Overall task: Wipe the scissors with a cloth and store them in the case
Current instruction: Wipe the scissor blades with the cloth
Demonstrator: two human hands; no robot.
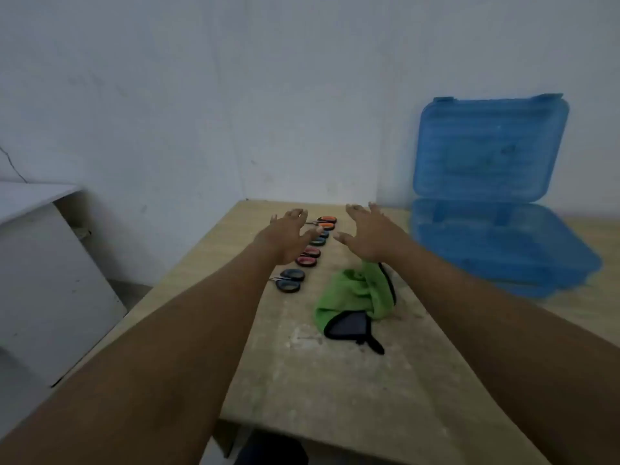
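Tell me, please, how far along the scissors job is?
Done: only the blue case stands open, apparently empty. In hand: nothing; the left hand and right hand hover open by the row of scissors. Left: everything, since the green cloth lies unheld on the table and each pair needs wiping and storing.

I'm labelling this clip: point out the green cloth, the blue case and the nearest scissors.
green cloth [355, 293], head view, on its bunched middle.
blue case [489, 146], head view, on its raised lid.
nearest scissors [291, 280], head view, on the dark handle loops.

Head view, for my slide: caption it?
Left hand and right hand, open, over lined-up scissors; green cloth, open blue case nearby.
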